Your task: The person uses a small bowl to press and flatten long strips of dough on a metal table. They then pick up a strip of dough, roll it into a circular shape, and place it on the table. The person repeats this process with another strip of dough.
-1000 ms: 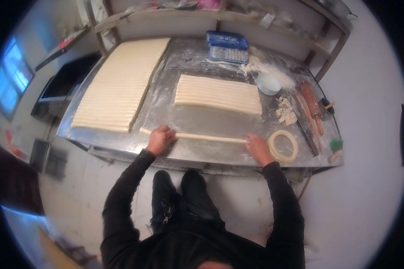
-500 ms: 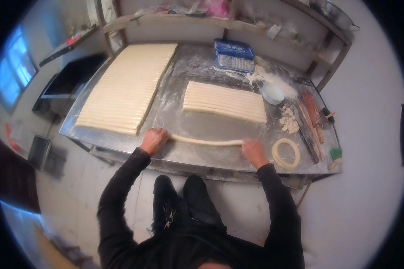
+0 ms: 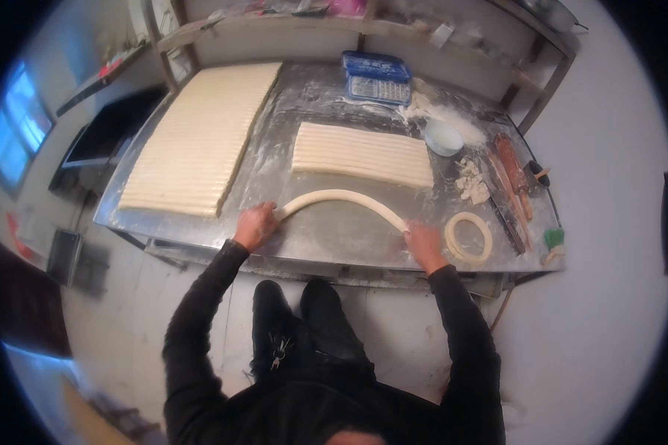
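Note:
A long pale dough rope [image 3: 341, 198] arches over the floured metal table [image 3: 334, 241]. My left hand [image 3: 256, 226] grips its left end near the table's front edge. My right hand [image 3: 424, 243] grips its right end. Behind the rope lies a flat block of several dough strips side by side [image 3: 360, 153]. A larger sheet of lined-up dough strips [image 3: 200, 137] covers the table's left part. A dough ring [image 3: 468, 237] lies just right of my right hand.
A small white bowl [image 3: 443, 136], dough scraps [image 3: 471, 185], a rolling pin [image 3: 513, 165] and a brush [image 3: 553, 241] sit at the table's right. A blue scale [image 3: 378, 78] stands at the back. Shelving runs behind the table.
The dough rope lay straight along the front edge; now both hands have lifted it into an arch, its middle raised toward the strip block. The hands stay at its ends.

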The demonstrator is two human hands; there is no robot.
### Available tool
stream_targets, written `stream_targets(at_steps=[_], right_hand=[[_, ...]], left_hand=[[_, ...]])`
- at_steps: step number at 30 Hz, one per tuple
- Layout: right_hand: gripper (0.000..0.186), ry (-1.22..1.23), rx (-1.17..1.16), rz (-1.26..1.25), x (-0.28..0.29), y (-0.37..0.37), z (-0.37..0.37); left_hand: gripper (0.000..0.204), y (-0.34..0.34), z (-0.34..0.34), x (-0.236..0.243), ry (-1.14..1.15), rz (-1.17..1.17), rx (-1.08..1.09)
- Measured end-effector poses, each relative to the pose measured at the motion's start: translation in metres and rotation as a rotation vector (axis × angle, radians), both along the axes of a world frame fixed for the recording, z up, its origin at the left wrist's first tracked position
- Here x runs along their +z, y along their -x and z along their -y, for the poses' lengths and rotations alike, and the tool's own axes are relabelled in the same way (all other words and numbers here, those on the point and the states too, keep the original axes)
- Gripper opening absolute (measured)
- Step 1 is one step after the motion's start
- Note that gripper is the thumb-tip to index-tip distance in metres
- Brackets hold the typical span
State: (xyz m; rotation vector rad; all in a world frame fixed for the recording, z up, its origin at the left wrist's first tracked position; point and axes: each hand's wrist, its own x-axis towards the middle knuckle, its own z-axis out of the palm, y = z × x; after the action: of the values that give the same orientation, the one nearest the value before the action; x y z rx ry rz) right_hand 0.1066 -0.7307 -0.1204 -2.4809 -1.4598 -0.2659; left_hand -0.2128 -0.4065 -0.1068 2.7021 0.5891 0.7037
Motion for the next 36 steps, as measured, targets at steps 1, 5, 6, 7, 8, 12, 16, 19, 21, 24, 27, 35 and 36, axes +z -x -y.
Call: stream_targets(at_steps=[1, 5, 6, 7, 8, 12, 16, 19, 21, 24, 27, 35, 36], right_hand=[[0.026, -0.006, 0.009, 0.001, 0.005, 0.001, -0.006], [0.030, 0.041, -0.055, -0.013, 0.010, 0.004, -0.004], [0.032, 0.060, -0.074, -0.021, 0.011, 0.009, -0.007], [0.035, 0.012, -0.088, -0.201, 0.012, 0.013, -0.010], [0.037, -0.037, -0.103, -0.381, 0.013, 0.016, -0.016], [0.047, -0.358, -0.052, -1.211, -0.026, 0.039, -0.026], [0.042, -0.125, 0.126, -0.176, 0.020, 0.056, -0.018], [0.037, 0.029, 0.306, -0.083, 0.036, 0.055, -0.016], [0.034, 0.067, 0.454, 0.034, 0.033, 0.053, -0.022], [0.029, 0.106, 0.567, 0.054, 0.024, 0.047, -0.037], [0.025, 0.099, 0.571, 0.001, 0.010, 0.046, -0.048], [0.023, 0.028, 0.500, -0.005, -0.007, 0.090, -0.069], [0.023, 0.008, 0.496, -0.003, -0.008, 0.092, -0.069]], left_hand=[[0.025, 0.007, -0.004, -0.015, -0.071, -0.034, 0.056], [0.024, 0.004, 0.036, -0.019, -0.125, -0.021, 0.172], [0.026, 0.003, 0.038, -0.019, -0.098, -0.021, 0.193], [0.028, -0.001, 0.040, -0.018, -0.069, -0.019, 0.213], [0.029, -0.005, 0.045, -0.017, -0.040, -0.017, 0.231], [0.034, -0.034, 0.081, -0.011, 0.281, 0.038, 0.075], [0.030, -0.031, 0.097, 0.005, 0.034, 0.007, -0.069], [0.029, -0.031, 0.085, 0.007, -0.316, 0.014, -0.312], [0.027, -0.038, 0.086, 0.003, -0.356, -0.060, -0.425], [0.025, -0.052, 0.091, -0.011, -0.278, -0.109, -0.368], [0.024, -0.063, 0.113, -0.019, -0.278, 0.045, -0.249], [0.027, -0.063, 0.123, -0.026, -0.173, 0.191, -0.216], [0.028, -0.062, 0.123, -0.027, -0.156, 0.204, -0.220]])
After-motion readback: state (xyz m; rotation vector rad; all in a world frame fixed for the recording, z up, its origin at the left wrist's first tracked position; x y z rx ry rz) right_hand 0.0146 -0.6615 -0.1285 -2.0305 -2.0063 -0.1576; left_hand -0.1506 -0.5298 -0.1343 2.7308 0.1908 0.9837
